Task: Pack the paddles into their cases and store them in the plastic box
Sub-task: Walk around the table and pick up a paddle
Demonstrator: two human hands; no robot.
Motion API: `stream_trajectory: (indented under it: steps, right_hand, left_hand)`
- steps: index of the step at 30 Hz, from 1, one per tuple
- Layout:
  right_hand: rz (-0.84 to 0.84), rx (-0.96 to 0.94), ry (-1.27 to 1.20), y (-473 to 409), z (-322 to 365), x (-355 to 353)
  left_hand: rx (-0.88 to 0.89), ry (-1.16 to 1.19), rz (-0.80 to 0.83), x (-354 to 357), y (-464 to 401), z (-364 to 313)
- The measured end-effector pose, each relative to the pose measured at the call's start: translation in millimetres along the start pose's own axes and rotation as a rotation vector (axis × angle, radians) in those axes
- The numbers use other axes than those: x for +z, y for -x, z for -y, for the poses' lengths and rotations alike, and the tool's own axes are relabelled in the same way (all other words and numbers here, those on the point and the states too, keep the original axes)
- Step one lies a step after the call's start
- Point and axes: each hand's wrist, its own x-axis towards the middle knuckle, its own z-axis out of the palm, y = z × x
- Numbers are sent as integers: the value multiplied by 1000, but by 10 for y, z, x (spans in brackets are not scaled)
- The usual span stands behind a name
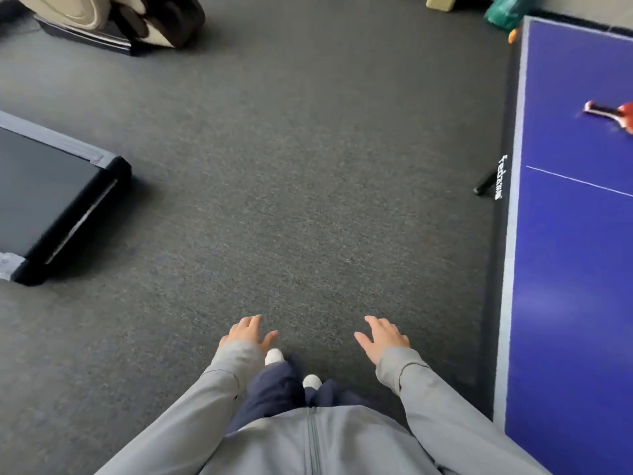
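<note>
Hands free as paddle waits on table

Left hand (247, 332) and right hand (383, 337) hang relaxed, fingers loose, holding nothing above grey carpet (291, 200). Red-faced paddle (613, 116) lies well apart on the blue table-tennis table (565, 269), likely awaiting collection; no case or plastic box visible.

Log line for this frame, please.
phase: approach | left hand: open, empty | right hand: open, empty | paddle: on blue table, uncased

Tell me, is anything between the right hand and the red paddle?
Nothing visible. The right hand hangs open over bare carpet, and the paddle lies on the blue table ahead on the right. Only the table's edge lies between them.
</note>
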Motion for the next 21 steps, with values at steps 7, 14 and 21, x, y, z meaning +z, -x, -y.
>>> stream_trajectory:
  steps: [7, 14, 21]
  right_hand:
    - [-33, 139, -119, -570, 29, -558]
    - [-75, 237, -203, -1236, 282, -1332]
    - [-120, 345, -311, -1664, 138, -1909]
  left_hand:
    - [134, -82, 58, -593, -1025, -612]
    - [263, -181, 102, -1356, -2101, -1294]
    - [376, -301, 167, -1827, -2793, -2105]
